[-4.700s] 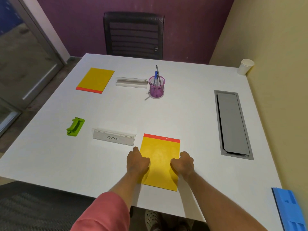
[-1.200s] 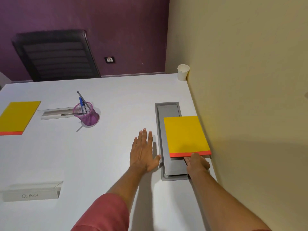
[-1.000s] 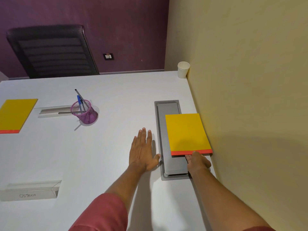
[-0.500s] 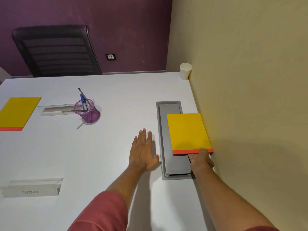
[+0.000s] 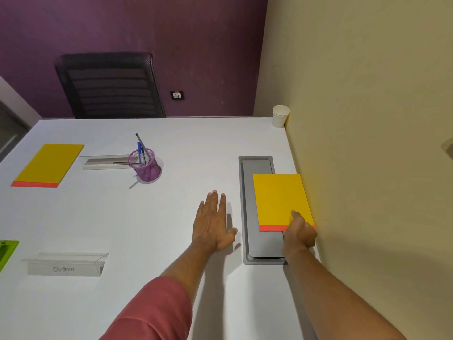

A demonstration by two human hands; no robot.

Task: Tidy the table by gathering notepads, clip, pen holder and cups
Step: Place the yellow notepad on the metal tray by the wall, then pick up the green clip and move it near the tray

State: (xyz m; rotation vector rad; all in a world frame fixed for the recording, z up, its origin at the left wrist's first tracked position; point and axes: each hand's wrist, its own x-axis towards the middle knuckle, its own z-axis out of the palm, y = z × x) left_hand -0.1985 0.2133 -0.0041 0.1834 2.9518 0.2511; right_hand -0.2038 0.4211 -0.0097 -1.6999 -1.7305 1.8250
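A yellow notepad [image 5: 280, 200] with a red edge lies against the beige wall, partly over the grey cable hatch [image 5: 255, 209]. My right hand [image 5: 299, 233] grips its near red edge, thumb on top. My left hand [image 5: 212, 222] rests flat on the white table [image 5: 147, 217], fingers straight. A second yellow notepad [image 5: 47, 164] lies at the far left. The purple mesh pen holder [image 5: 145, 165] with pens stands mid-table. A white paper cup [image 5: 280, 116] stands in the far right corner. The green clip [image 5: 6, 251] shows at the left edge.
Two clear name stands sit on the table: one marked OSTRICH [image 5: 65, 265] near left, another [image 5: 105, 162] beside the pen holder. A black mesh chair [image 5: 110, 85] stands behind the far edge. The beige wall [image 5: 367, 143] bounds the table's right side.
The notepad went from the near table edge to the right wall over the hatch. In the last second my right hand slid right along its red edge, thumb now on top.
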